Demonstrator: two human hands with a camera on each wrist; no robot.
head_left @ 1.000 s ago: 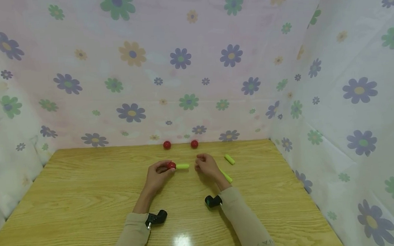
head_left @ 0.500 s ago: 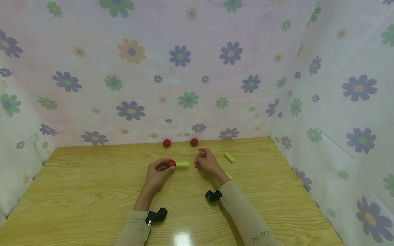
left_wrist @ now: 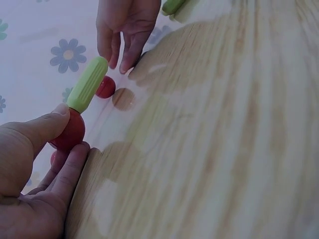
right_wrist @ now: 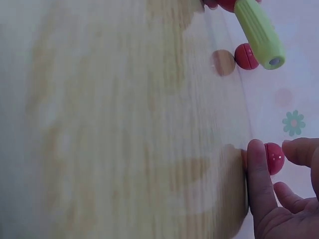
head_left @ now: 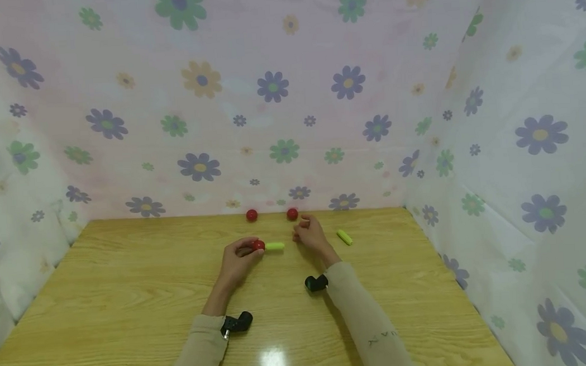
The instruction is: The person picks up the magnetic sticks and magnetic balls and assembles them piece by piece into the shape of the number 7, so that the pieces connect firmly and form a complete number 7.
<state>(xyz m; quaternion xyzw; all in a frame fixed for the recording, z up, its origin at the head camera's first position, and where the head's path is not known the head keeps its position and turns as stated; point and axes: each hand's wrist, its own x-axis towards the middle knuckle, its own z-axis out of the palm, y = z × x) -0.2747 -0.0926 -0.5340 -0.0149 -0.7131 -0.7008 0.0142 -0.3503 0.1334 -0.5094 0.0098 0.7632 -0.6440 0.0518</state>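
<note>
My left hand [head_left: 238,260] pinches a red ball [head_left: 258,245] between thumb and fingers, low over the wooden table. From that ball a ridged light-green handle [left_wrist: 88,84] sticks out to the right, and a hole shows in its free end in the right wrist view. My right hand [head_left: 314,237] reaches toward the back right red ball [head_left: 292,214]. In the right wrist view its thumb and fingers are spread around that ball [right_wrist: 275,158], with a gap at the thumb; whether a finger touches it I cannot tell.
Another red ball [head_left: 252,215] sits at the table's back edge, left of the first. A loose green handle [head_left: 344,237] lies right of my right hand. Flower-patterned cloth [head_left: 249,124] stands behind and at both sides of the table [head_left: 129,305].
My right hand has moved forward toward the back right ball. A second loose green handle beside its wrist is now hidden behind the arm. My left hand holds its place.
</note>
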